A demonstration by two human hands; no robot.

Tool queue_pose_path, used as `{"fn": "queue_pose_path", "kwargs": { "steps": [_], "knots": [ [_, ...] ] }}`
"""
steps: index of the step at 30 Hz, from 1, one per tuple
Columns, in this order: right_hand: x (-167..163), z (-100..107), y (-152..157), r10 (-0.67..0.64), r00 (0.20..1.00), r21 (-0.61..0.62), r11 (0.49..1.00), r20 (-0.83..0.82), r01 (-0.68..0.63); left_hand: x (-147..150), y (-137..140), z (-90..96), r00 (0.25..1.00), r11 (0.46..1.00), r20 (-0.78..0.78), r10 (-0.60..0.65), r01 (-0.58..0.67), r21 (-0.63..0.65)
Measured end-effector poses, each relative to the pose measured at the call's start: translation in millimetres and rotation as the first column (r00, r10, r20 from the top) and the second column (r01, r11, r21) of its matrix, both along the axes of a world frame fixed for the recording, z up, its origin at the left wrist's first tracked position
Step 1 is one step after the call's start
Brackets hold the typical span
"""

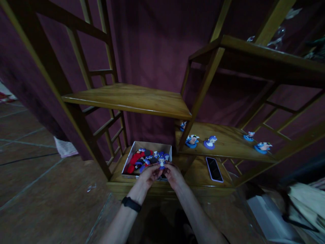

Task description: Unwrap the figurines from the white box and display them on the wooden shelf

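Note:
Between my two hands is a small figurine (161,162) with blue-purple hair and a white dress, held upright over the near right part of a cardboard box. My left hand (150,173), with a black band on its wrist, closes on it from the left. From the right, my right hand (173,173) grips it too, and the fingertips nearly meet at its base. The open box (127,166) sits on the bottom shelf and holds several more figurines (138,159) with red, blue and black parts, jumbled together.
Several figurines, among them a purple-based one (210,142) and a blue-based one (263,147), stand on the right middle shelf (225,134). A phone (214,168) lies below them. A bare wooden shelf (132,98) overhangs the box. A white box (271,217) is on the floor.

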State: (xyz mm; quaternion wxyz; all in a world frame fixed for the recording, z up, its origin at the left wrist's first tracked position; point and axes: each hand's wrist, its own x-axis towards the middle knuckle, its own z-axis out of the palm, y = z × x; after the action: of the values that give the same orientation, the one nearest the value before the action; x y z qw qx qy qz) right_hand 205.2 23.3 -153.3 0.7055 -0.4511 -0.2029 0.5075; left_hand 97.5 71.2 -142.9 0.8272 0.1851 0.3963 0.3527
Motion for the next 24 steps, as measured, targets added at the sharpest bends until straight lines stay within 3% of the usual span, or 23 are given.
{"fn": "queue_pose_path", "kwargs": {
  "steps": [3,6,11,15,24],
  "knots": [
    [2,5,-2,0.031,0.999,-0.049,0.998,-0.026,-0.033,-1,1,3.2,1.0,1.0,0.014,0.021,-0.021,0.005],
    [8,7,-1,-0.013,0.977,-0.052,0.998,0.212,0.024,-3,1,5.1,0.999,0.998,-0.002,0.035,-0.035,0.044],
    [19,-1,4,0.013,0.827,-0.04,0.999,0.562,0.012,-3,-1,3.5,0.994,0.984,-0.09,0.056,-0.039,0.172],
    [20,-6,7,0.091,0.773,-0.022,0.995,0.628,-0.1,0,-4,0.9,0.991,0.964,-0.121,0.062,-0.028,0.266],
    [18,-10,9,0.066,0.682,-0.048,0.998,0.729,-0.045,3,-9,1.0,0.982,0.922,-0.134,0.131,-0.071,0.38]
  ]
}}
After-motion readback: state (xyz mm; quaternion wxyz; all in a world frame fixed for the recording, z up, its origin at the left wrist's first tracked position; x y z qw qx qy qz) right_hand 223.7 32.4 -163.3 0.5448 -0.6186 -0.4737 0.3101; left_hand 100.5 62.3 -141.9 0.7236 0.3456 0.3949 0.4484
